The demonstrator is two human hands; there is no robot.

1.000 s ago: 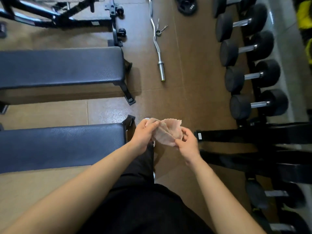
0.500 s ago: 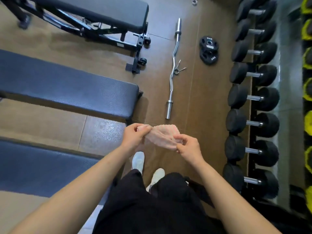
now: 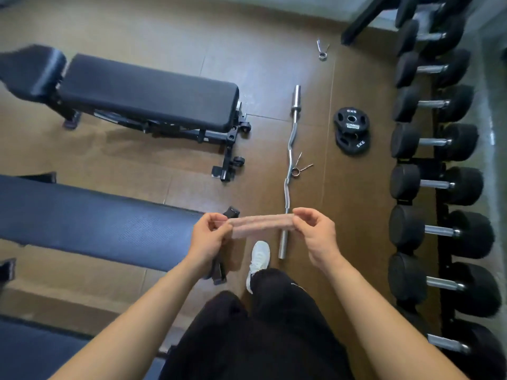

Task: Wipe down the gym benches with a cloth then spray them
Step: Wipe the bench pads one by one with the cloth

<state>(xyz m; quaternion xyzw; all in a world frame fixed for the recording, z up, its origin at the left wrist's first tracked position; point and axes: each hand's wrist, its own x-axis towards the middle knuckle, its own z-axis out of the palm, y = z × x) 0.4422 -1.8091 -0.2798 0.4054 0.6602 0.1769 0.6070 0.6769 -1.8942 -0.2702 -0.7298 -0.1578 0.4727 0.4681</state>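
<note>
A small pinkish cloth [image 3: 260,225] is stretched flat between my two hands in front of my body. My left hand [image 3: 210,237] pinches its left end and my right hand [image 3: 318,234] pinches its right end. A flat dark-blue bench [image 3: 96,223] lies just left of my left hand, its end almost under it. An adjustable black bench [image 3: 148,91] stands farther off at the upper left. Part of a third bench [image 3: 35,349] shows at the bottom left. No spray bottle is in view.
A curl bar [image 3: 290,149] lies on the brown floor ahead, with spring clips [image 3: 300,167] beside it and two 5 kg plates [image 3: 351,130] to its right. A rack of black dumbbells [image 3: 436,185] lines the right side. My white shoe [image 3: 259,259] is below the cloth.
My hands have pulled apart, spreading the bunched cloth into a flat strip. I have moved forward along the benches, so the adjustable bench and plates have come into fuller view.
</note>
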